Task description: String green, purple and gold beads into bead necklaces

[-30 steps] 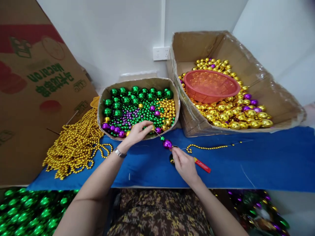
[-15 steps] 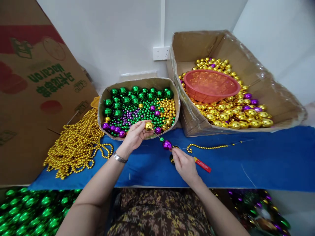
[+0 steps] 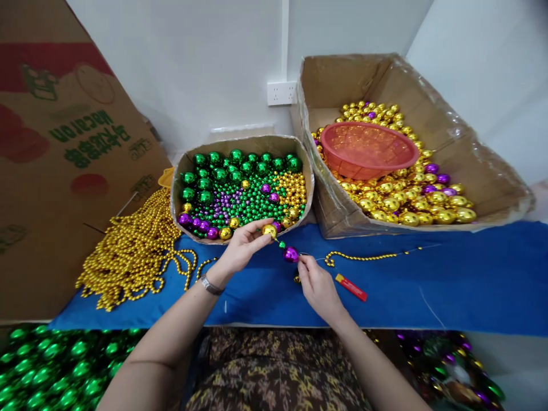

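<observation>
Between the fingertips of my left hand [image 3: 244, 245] is a shiny gold bead [image 3: 269, 230], in front of the smaller box. A small green bead [image 3: 282, 244] and a larger purple bead [image 3: 291, 254] sit in line after it on a thin string. My right hand [image 3: 319, 285] pinches the string just right of the purple bead. Another dark gold bead [image 3: 297, 277] lies partly hidden behind the right fingers. Beyond that hand, a gold bead strand [image 3: 359, 256] with loose string at its end rests on the blue cloth [image 3: 394, 297].
A cardboard box [image 3: 176, 220] holds green, purple and gold beads. The larger box [image 3: 338, 220] has gold beads and a red basket [image 3: 368, 165]. Gold bead strands [image 3: 132, 251] are heaped at left. A red-and-yellow cutter-like tool [image 3: 351, 287] lies right. Green beads [image 3: 55, 371] fill the space below.
My left hand has moved right and slightly down, bringing the gold bead along the string close to the green one. The right hand has barely moved.
</observation>
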The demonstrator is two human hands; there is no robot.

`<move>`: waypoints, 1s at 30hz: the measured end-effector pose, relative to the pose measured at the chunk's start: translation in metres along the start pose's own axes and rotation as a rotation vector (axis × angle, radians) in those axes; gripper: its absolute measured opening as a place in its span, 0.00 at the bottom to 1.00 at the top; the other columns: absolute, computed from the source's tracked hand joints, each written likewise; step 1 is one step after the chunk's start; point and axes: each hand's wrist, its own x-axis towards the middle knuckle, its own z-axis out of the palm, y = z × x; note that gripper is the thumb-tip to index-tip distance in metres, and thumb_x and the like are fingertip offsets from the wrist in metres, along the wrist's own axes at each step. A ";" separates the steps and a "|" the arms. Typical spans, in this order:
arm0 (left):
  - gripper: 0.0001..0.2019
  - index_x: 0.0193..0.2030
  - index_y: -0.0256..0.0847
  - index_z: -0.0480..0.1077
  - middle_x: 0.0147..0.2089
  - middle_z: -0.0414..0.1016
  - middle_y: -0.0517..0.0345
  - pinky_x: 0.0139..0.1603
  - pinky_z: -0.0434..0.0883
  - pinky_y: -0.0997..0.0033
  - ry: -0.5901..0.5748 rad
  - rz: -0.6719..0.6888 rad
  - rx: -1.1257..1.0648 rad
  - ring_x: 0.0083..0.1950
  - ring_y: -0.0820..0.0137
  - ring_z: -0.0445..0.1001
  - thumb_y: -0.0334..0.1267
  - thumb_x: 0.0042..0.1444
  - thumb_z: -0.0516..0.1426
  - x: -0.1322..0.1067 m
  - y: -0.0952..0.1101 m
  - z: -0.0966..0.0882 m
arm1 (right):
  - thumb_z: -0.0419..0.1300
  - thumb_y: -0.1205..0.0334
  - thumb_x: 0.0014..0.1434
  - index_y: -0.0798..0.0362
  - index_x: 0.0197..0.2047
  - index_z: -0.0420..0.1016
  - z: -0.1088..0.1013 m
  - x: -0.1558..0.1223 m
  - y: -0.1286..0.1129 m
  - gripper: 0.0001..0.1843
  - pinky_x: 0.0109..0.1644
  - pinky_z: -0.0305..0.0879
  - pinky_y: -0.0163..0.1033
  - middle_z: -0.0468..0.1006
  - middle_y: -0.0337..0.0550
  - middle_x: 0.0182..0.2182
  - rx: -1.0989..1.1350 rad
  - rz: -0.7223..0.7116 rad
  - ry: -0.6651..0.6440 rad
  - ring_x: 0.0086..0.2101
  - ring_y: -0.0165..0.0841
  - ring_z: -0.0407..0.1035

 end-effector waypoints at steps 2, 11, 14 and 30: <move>0.22 0.54 0.41 0.72 0.45 0.78 0.52 0.49 0.73 0.67 0.023 -0.002 -0.014 0.44 0.69 0.75 0.40 0.52 0.64 -0.001 -0.003 -0.001 | 0.44 0.61 0.69 0.52 0.46 0.69 -0.001 -0.001 0.001 0.13 0.37 0.68 0.36 0.76 0.44 0.31 0.028 -0.019 -0.019 0.31 0.33 0.73; 0.18 0.46 0.38 0.72 0.42 0.78 0.53 0.46 0.74 0.67 0.133 -0.015 -0.081 0.42 0.70 0.76 0.37 0.48 0.67 -0.006 -0.006 0.000 | 0.50 0.60 0.68 0.52 0.43 0.73 0.002 -0.005 0.003 0.12 0.41 0.68 0.37 0.73 0.45 0.33 0.005 -0.025 0.118 0.33 0.33 0.71; 0.18 0.44 0.37 0.72 0.41 0.78 0.53 0.46 0.75 0.68 0.166 -0.025 -0.068 0.41 0.70 0.76 0.38 0.46 0.68 -0.007 -0.004 0.000 | 0.50 0.60 0.68 0.52 0.43 0.74 0.003 -0.006 0.002 0.12 0.39 0.68 0.37 0.72 0.44 0.32 0.002 -0.041 0.136 0.32 0.32 0.70; 0.18 0.51 0.40 0.73 0.47 0.78 0.49 0.47 0.71 0.68 -0.071 0.017 0.165 0.46 0.66 0.75 0.43 0.54 0.62 -0.005 0.017 -0.003 | 0.56 0.52 0.63 0.49 0.56 0.66 0.026 -0.006 0.017 0.20 0.37 0.76 0.39 0.73 0.40 0.35 0.880 0.345 -0.045 0.31 0.30 0.75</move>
